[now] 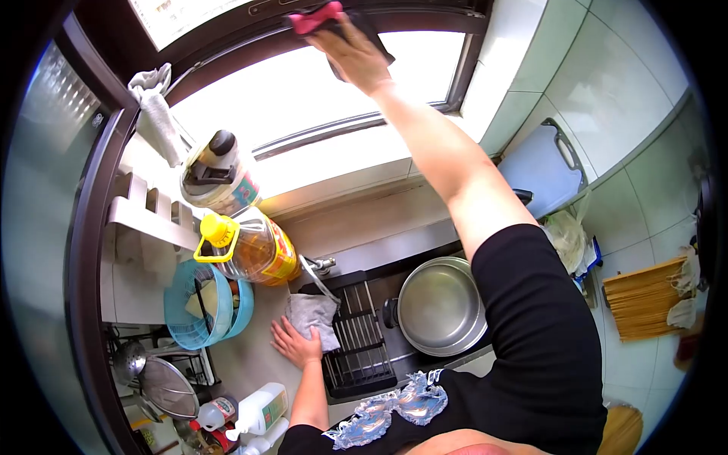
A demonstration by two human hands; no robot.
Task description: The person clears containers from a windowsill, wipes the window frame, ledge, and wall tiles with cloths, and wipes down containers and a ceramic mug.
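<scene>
My right hand (353, 62) is raised high at the window, holding a pink and dark cloth (317, 17) against the brown window frame (425, 17). The cloth's dark part hangs down beside the wrist. My left hand (298, 345) lies on the countertop (262, 356) with its fingers spread, right beside a grey cloth (312, 312) draped at the sink's edge. Whether the fingertips touch that cloth I cannot tell. Near it are a faucet (324, 265) and a black slatted drain rack (355, 326) over the dark sink.
A metal pot (440, 307) sits in the sink. To the left stand a yellow-capped oil bottle (262, 250), a large jar (220, 178) and a blue basket (193, 303). A blue cutting board (540, 171) leans at the right wall. Several bottles (262, 409) stand at lower left.
</scene>
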